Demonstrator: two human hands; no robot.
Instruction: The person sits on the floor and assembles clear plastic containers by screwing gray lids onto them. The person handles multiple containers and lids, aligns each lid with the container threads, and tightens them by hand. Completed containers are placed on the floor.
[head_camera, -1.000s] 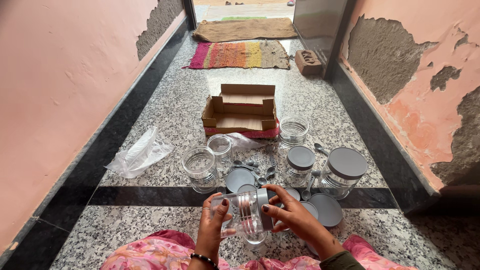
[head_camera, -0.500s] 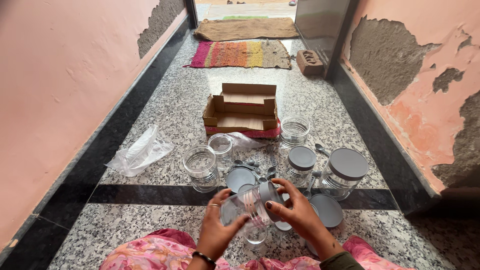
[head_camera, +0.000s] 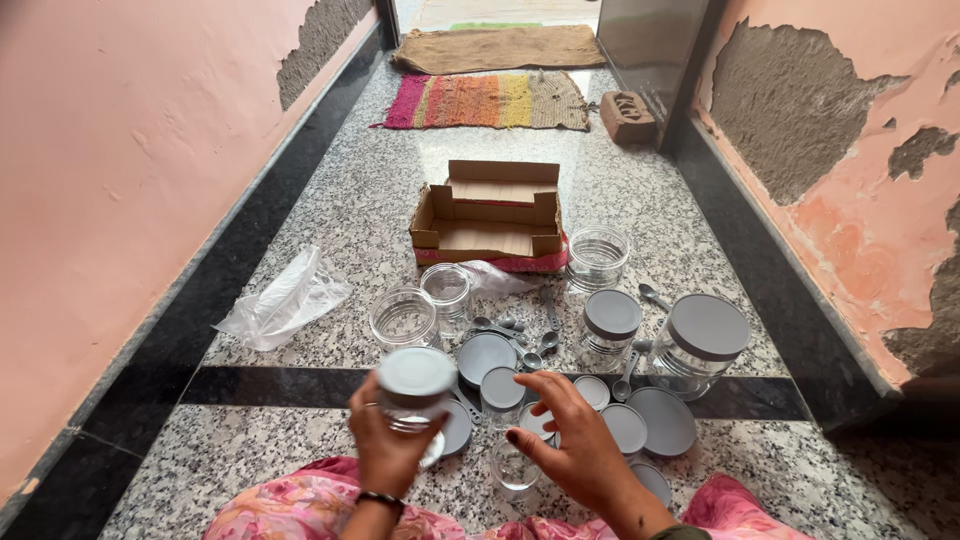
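Note:
My left hand (head_camera: 385, 448) grips a small glass jar with a grey lid (head_camera: 416, 388) and holds it upright just above the floor. My right hand (head_camera: 575, 440) hovers with spread fingers over loose grey lids (head_camera: 626, 427) and holds nothing. A small open glass jar (head_camera: 515, 467) stands just below its fingers. A small lidded jar (head_camera: 502, 394) stands between my two hands.
More glass jars stand beyond: open ones (head_camera: 404, 318) (head_camera: 447, 292) (head_camera: 597, 256), a lidded medium one (head_camera: 610, 326) and a large lidded one (head_camera: 703, 342). Grey spoons (head_camera: 522, 338) lie among them. An open cardboard box (head_camera: 490, 215), a plastic bag (head_camera: 284, 301), rugs (head_camera: 488, 100) and walls frame the corridor.
Both hands held one jar together at the centre before. Now my left hand has carried the lidded jar to the left, and my right hand has let go and spread over the lids.

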